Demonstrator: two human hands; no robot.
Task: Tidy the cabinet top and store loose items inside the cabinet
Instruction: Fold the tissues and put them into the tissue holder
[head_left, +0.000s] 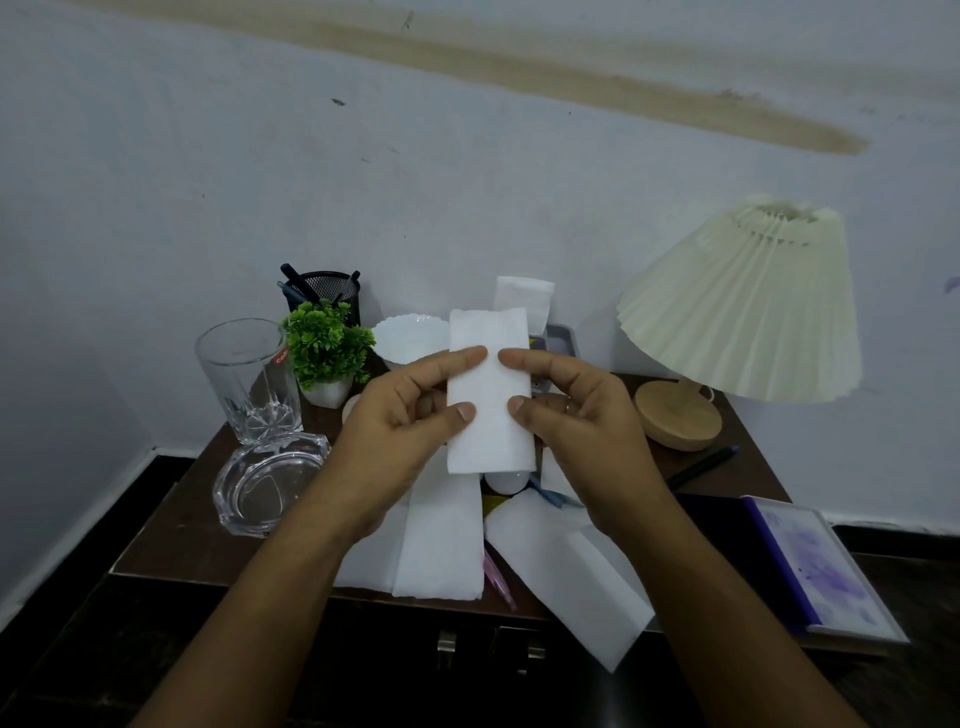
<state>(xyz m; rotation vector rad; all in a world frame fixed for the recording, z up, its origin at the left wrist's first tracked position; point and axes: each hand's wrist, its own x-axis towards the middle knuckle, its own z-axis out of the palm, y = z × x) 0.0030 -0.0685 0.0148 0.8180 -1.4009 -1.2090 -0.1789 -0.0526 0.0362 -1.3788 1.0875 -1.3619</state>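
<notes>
The dark brown cabinet top (171, 525) is crowded. At its left side a drinking glass (248, 382) stands upright, and a glass ashtray (270, 480) sits just in front of it. Behind these are a small green plant (328, 345) in a white pot and a black mesh pen holder (332, 288) with pens inside, and a white bowl (408, 338) is next to the plant. At the right side a lamp (748, 306) with a pleated shade stands tilted on a round wooden base (678, 413). A dark pen (701, 465) lies near this base, and a blue folder (810, 561) reaches over the right front corner. In the middle, two loose tissues (441, 545) lie flat under the arms, one of them hanging over the front edge. A pink pen (496, 574) shows between them, and a small white round thing (504, 482) is partly hidden above them. The folded tissue (488, 395) is not on the cabinet; it is held upright in the air over the middle of the top and hides part of the bowl and a grey tray (558, 338) behind it. The left hand (405, 421) pinches its left edge, with thumb and forefinger on the front face and the other fingers curled. The right hand (576, 415) pinches the right edge in the same way. The two forefinger tips nearly meet on the paper.
</notes>
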